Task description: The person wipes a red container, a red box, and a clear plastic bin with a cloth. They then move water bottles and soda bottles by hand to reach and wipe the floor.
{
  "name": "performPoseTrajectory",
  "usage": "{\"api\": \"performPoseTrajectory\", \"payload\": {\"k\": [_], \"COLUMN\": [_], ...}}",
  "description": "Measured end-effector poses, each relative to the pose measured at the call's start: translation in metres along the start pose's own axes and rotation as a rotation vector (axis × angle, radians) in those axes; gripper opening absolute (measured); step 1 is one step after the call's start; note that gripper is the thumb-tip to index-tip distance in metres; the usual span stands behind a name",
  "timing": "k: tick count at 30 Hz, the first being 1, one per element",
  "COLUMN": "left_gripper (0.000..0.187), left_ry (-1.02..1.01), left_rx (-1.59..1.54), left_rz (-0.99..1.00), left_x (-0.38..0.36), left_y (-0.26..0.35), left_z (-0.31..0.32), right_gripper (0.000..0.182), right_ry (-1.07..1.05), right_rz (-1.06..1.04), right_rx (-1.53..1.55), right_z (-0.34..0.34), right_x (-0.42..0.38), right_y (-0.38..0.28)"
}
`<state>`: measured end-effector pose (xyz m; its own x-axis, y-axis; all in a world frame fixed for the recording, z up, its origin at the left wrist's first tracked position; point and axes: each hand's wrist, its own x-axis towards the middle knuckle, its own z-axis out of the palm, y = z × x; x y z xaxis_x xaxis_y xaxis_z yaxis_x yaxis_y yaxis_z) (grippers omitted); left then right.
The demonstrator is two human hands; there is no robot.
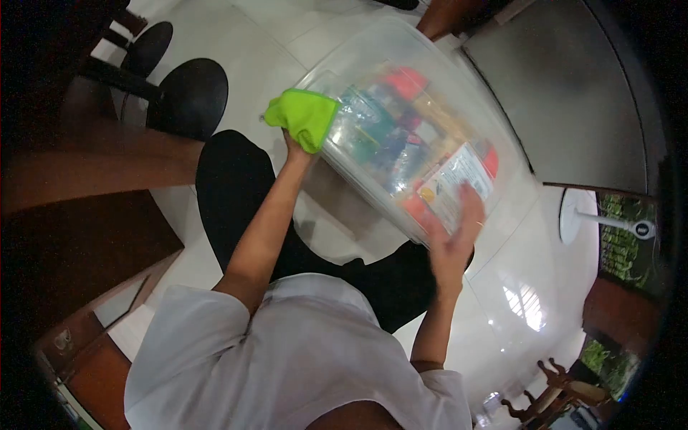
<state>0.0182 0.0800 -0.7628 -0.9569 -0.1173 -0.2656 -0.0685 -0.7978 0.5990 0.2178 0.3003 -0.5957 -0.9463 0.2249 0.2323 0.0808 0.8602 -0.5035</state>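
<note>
A bright green cloth is draped over my left hand, which grips it at the left edge of a large clear plastic storage box. The cloth hides most of the fingers. My right hand is over the near right side of the box, slightly blurred, with thumb and fingers apart and nothing between them. Close to its fingertips is a white printed packet. Through the plastic show several colourful packages, among them a teal one and a red one.
The box stands on glossy white floor tiles in front of my bent legs. Black round chair or stool parts and brown wooden furniture are at the left. A grey panel rises at the right, near a white stand.
</note>
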Motion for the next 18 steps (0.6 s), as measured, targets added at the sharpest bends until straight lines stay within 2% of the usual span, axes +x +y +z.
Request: {"api": "performPoseTrajectory", "payload": {"k": [1,2,3,6,7,9,11,12,13,16,18], "left_gripper": [0.034,0.034,0.035,0.038,0.04,0.042,0.05,0.058,0.055,0.068,0.076], "left_ry": [-0.012,0.003,-0.245,-0.607,-0.636,-0.622,-0.508,-0.559,-0.624,-0.736,-0.601], "left_rx": [0.031,0.014,-0.194,-0.343,-0.441,0.395,1.173,1.021,1.12,1.233,1.245], "left_rz": [0.083,0.095,0.078,0.155,-0.027,0.066,0.379,0.438,0.491,0.675,0.729], "left_x": [0.005,0.015,0.031,0.047,0.028,-0.019,-0.07,-0.09,-0.12,-0.166,-0.147], "left_y": [-0.008,-0.016,-0.032,-0.061,-0.064,-0.075,-0.118,-0.144,-0.124,-0.115,-0.119], "left_z": [-0.009,-0.021,-0.045,-0.094,-0.091,-0.082,-0.062,-0.051,-0.027,0.001,0.011], "right_gripper": [0.071,0.071,0.078,0.088,0.088,0.087,0.084,0.084,0.082,0.079,0.077], "right_ry": [-0.177,-0.187,-0.27,-0.414,-0.414,-0.43,-0.385,-0.402,-0.399,-0.415,-0.423], "right_rz": [-0.085,-0.107,-0.14,-0.237,-0.259,-0.306,-0.356,-0.375,-0.381,-0.425,-0.394], "right_rx": [-0.126,-0.134,-0.253,-0.44,-0.412,-0.399,-0.361,-0.37,-0.366,-0.384,-0.337], "right_z": [0.002,0.011,0.019,0.032,0.031,0.031,0.03,0.028,0.024,0.001,-0.014], "right_x": [0.008,0.012,0.015,0.026,0.027,0.029,0.03,0.031,0.035,0.05,0.061], "right_y": [-0.017,-0.027,-0.034,-0.027,-0.025,-0.022,-0.021,-0.021,-0.021,-0.022,-0.024]}}
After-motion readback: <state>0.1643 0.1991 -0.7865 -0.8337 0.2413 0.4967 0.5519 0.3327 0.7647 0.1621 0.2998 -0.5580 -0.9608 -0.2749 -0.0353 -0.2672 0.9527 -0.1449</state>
